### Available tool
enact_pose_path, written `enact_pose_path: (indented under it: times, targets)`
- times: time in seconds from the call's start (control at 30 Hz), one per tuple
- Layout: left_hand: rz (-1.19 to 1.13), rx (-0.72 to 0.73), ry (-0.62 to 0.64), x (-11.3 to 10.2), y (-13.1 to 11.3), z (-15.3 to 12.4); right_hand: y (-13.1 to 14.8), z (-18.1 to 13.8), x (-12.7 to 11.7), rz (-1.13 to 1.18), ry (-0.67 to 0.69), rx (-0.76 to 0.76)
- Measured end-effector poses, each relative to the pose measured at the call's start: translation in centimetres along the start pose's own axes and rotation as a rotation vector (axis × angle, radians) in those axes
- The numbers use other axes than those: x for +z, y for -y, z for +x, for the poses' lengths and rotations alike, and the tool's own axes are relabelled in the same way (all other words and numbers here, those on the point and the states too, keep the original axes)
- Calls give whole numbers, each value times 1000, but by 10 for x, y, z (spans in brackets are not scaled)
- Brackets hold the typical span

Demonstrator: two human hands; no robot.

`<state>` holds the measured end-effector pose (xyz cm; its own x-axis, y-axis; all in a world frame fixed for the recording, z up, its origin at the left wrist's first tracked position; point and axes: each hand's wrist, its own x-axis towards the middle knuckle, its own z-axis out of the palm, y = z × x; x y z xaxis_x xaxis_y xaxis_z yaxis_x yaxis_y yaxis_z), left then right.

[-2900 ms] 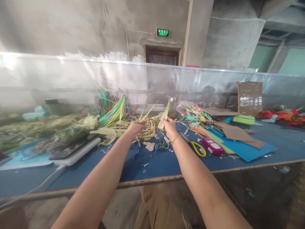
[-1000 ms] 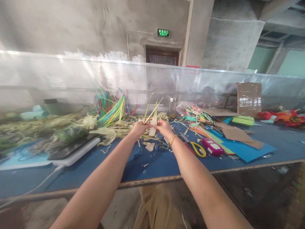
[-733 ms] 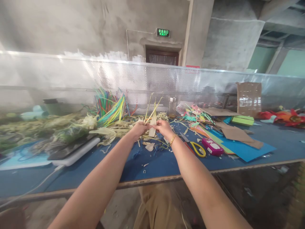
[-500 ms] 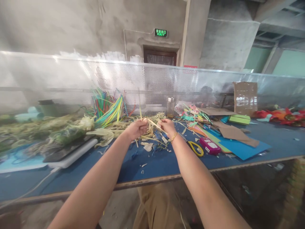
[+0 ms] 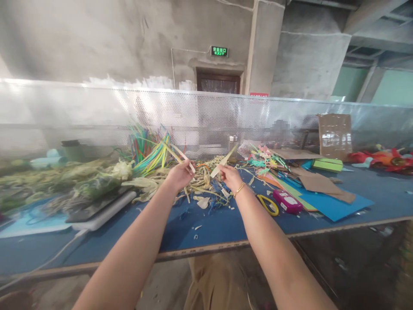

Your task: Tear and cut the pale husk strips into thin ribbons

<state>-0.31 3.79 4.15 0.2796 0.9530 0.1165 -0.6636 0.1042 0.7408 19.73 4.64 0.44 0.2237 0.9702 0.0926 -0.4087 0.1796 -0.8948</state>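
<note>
My left hand (image 5: pixel 180 175) is closed in a pinch on narrow, pale strips (image 5: pixel 173 151) that look like dried corn husk; they slant up and to the left. My right hand (image 5: pixel 229 177) pinches a separate wider piece of pale husk (image 5: pixel 225 162), which points up and to the right. A gap lies between the two hands. Under and behind them spreads a heap of dry husk scraps (image 5: pixel 203 177) mixed with blue shreds (image 5: pixel 219 193). How many strips the left fingers hold is hard to make out.
Colourful pipe cleaners (image 5: pixel 150 150) stand behind on the left, near a tablet-like device (image 5: pixel 103 211). On the right lie yellow-handled scissors (image 5: pixel 269 206), a purple box (image 5: pixel 287 201) and blue card (image 5: pixel 338 202). A bottle (image 5: pixel 232 146) stands by the perforated metal screen (image 5: pixel 213 112).
My hands have moved apart. Earlier a thin strip ran between them; now each holds its own piece. The right-hand husk has turned upward, and the view has shifted slightly.
</note>
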Motion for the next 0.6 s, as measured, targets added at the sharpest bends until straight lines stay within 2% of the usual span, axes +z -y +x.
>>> enact_pose_path:
  times: [0.1, 0.17, 0.4, 0.6]
  targets:
    - [153, -51, 34, 4, 18, 1, -7, -7, 10, -92, 208, 17]
    - [236, -39, 45, 4, 27, 1, -9, -10, 14, -137, 258, 0]
    - [246, -84, 68, 0, 38, 7, -8, -17, 18, -243, 205, -75]
    - [257, -104, 113, -2, 39, 9, -6, -21, 20, -299, 204, -73]
